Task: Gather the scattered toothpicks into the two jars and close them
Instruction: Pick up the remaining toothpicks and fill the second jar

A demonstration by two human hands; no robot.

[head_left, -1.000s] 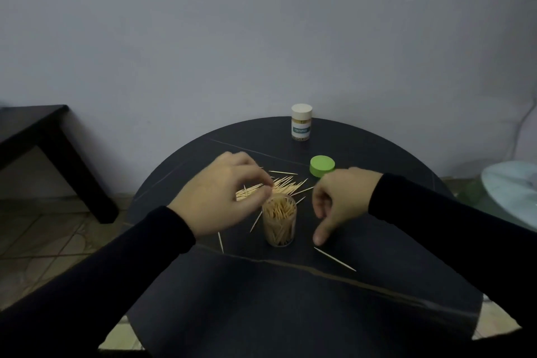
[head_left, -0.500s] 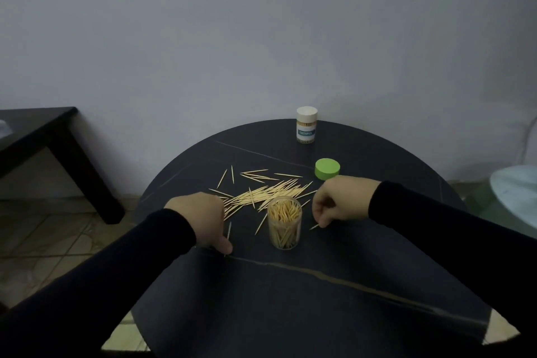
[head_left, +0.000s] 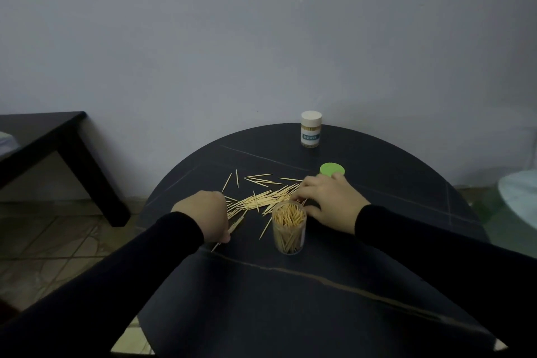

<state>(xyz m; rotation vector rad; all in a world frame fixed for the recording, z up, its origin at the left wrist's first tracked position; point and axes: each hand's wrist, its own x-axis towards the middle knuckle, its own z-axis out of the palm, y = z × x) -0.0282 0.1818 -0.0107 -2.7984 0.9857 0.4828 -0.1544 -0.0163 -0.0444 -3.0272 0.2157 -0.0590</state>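
Two jars stand on the round black table (head_left: pixel 348 314): a clear open jar (head_left: pixel 288 228) near its middle, packed with toothpicks, and a white-lidded closed jar (head_left: pixel 311 128) at the far edge. Scattered wooden toothpicks (head_left: pixel 261 199) lie between the hands, long axes mostly left–right. Left hand (head_left: pixel 205 213) pinches a few; right hand (head_left: pixel 328 197) rests curled on the pile's right end, beside a green lid (head_left: pixel 331 169)

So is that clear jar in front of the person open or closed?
Open. The clear jar stands upright with no lid, toothpick tips showing at its mouth; a green lid lies apart on the table.
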